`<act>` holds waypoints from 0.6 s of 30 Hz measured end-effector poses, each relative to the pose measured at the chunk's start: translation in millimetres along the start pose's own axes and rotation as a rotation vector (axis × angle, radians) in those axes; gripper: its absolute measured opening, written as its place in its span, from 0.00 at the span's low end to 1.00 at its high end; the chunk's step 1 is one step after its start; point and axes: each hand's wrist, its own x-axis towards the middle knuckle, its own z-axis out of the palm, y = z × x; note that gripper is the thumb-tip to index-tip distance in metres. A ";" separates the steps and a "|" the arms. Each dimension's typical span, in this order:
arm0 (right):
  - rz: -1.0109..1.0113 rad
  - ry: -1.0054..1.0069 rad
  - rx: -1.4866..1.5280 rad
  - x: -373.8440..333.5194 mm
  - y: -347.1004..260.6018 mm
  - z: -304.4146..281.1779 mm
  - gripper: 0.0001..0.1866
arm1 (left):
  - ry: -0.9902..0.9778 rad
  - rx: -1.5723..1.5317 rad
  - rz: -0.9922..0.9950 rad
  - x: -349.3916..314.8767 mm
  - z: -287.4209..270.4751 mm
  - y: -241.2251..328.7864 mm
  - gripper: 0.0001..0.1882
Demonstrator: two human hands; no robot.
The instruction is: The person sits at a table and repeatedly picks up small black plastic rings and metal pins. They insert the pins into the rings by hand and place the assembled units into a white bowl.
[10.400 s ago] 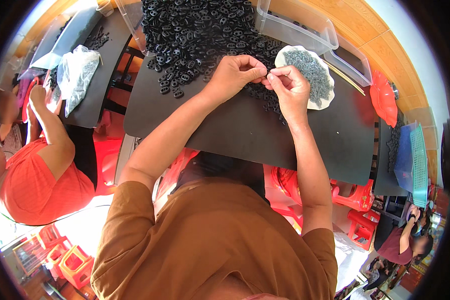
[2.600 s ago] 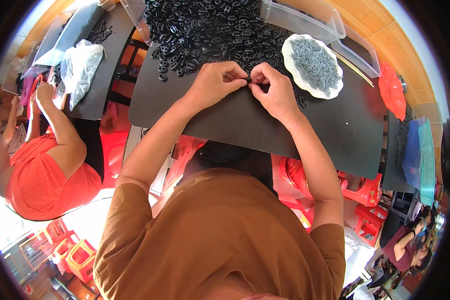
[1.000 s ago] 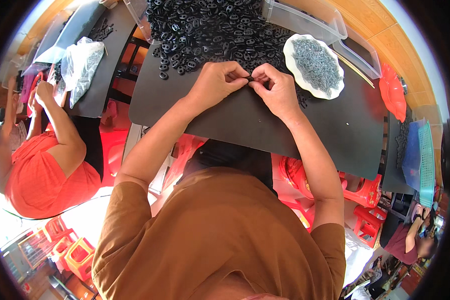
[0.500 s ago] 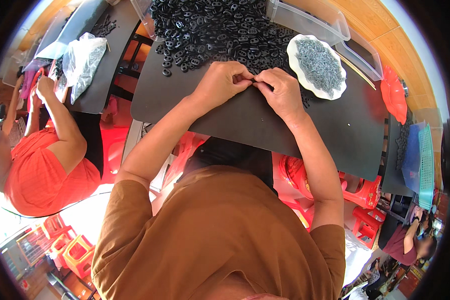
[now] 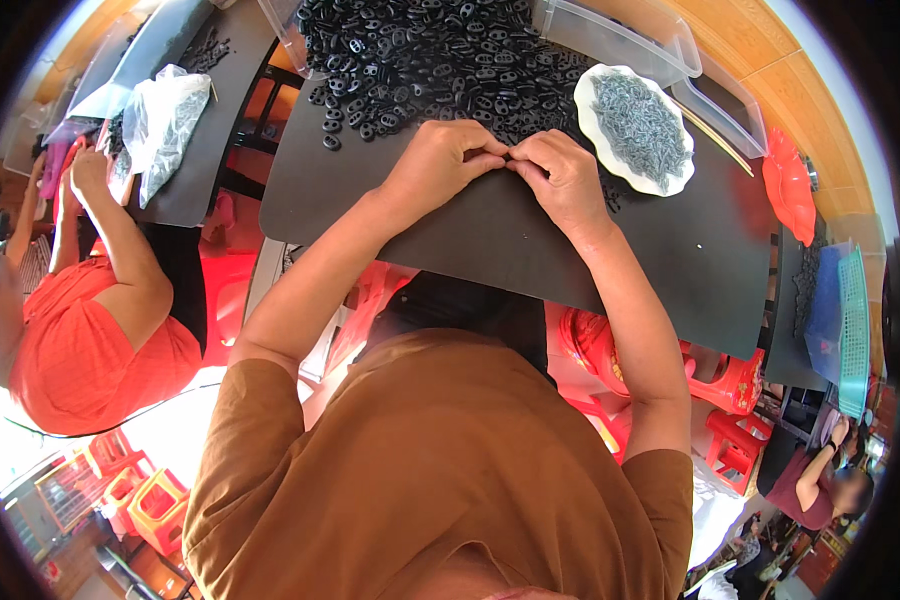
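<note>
My left hand [image 5: 447, 163] and my right hand [image 5: 560, 178] meet fingertip to fingertip over the dark table [image 5: 420, 215]. Both are closed in a pinch, and whatever sits between the fingers is too small and hidden to name. Just beyond them spreads a large heap of small black oval pieces with holes [image 5: 440, 70]. Close to my right hand is a white scalloped dish [image 5: 610, 172], filled with many small grey, translucent slender pieces [image 5: 642, 130].
Clear plastic bins [image 5: 620, 45] stand behind the heap, with thin sticks [image 5: 715, 140] beside the dish. A red scalloped dish [image 5: 788, 188] lies at the right edge. On the left, a person in red [image 5: 110, 340] works at another table holding a plastic bag [image 5: 165, 125].
Both hands stay nearly in place, fingertips together. The dark bit that showed between them is now covered by the fingers.
</note>
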 end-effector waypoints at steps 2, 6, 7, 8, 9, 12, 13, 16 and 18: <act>-0.007 -0.005 -0.008 0.3 -0.1 -0.1 0.07 | 0.003 -0.003 0.019 0.1 0.0 0.0 0.07; -0.011 -0.012 -0.006 0.6 -0.4 0.4 0.07 | 0.000 0.009 0.032 0.1 0.5 -1.8 0.06; -0.010 -0.016 -0.004 0.7 -0.7 0.6 0.07 | 0.000 0.007 0.039 0.2 0.8 -2.6 0.06; -0.009 -0.019 -0.001 0.8 -1.0 0.8 0.07 | 0.000 0.005 0.045 0.0 0.9 -3.2 0.06; -0.007 -0.021 0.001 0.9 -1.4 0.6 0.08 | -0.009 0.014 0.036 0.1 0.8 -2.6 0.05; -0.007 -0.023 0.003 1.9 -3.6 -0.7 0.08 | -0.028 0.034 0.018 1.1 -0.4 -0.3 0.05; 0.000 -0.021 0.009 1.8 -3.6 -0.2 0.08 | -0.029 0.035 0.018 1.1 -0.9 -0.5 0.05; 0.019 -0.019 0.026 1.2 -3.9 1.8 0.08 | -0.034 0.020 0.017 0.5 -0.1 -2.7 0.05; 0.028 -0.019 0.033 1.6 -4.3 2.2 0.08 | -0.034 0.019 0.028 0.3 0.3 -3.6 0.05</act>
